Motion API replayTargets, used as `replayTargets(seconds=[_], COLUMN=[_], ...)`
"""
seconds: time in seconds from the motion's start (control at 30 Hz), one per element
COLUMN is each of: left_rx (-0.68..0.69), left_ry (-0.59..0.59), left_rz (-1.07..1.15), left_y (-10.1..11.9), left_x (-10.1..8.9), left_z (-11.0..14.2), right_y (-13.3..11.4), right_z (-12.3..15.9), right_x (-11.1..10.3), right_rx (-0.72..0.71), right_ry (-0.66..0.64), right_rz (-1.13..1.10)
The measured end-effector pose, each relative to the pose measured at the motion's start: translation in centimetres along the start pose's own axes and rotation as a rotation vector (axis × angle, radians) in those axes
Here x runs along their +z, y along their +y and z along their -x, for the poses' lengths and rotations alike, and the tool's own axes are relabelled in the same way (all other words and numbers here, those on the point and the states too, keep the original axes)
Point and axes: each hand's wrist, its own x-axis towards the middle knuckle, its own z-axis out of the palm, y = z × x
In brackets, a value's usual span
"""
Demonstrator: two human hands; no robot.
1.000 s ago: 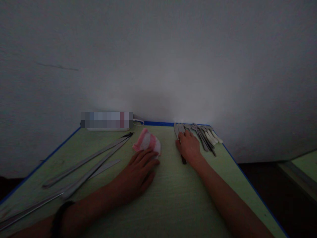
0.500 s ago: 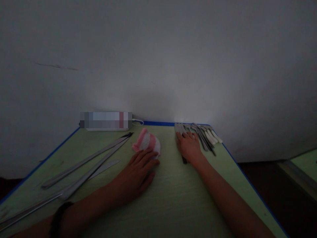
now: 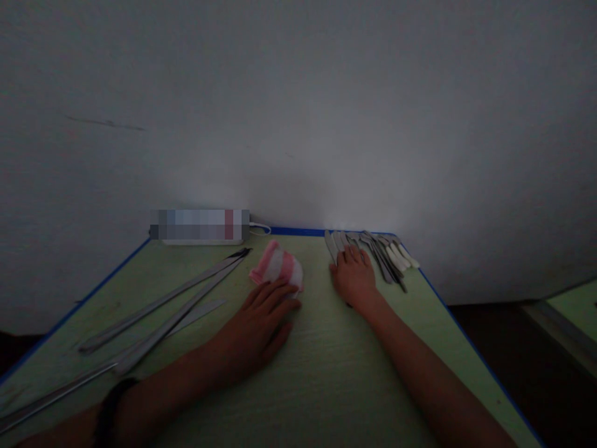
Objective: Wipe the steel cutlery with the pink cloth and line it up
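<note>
My left hand lies palm down with its fingers stretched out, the tips at the near edge of a crumpled pink-and-white striped cloth. My right hand rests flat over several silver table knives laid side by side at the back edge, covering their middles and handles. Just right of it lies other metal cutlery with dark handles, pointing toward me. Beyond that are pieces with white handles. To the left, several more table knives lie at a slant.
The green table has a blue edge and stands against a grey wall. At its back left is a blurred white box-like object with a white cord. Another green surface shows at far right.
My right hand has shifted slightly, and the leftmost knife under it now slants a little to the left at its far end. My left hand and the cloth have stayed put.
</note>
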Motion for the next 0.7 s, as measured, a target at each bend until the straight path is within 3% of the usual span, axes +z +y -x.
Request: replayTargets(seconds=[0.7], left_rx=[-0.010], left_ry=[-0.009], left_rz=[-0.002], left_y=[-0.09], left_x=[-0.01], left_z=[-0.08], right_y=[0.43], right_z=[-0.28], right_x=[1.00], right_rx=[-0.031], right_ry=[-0.012], right_rz=[-0.010])
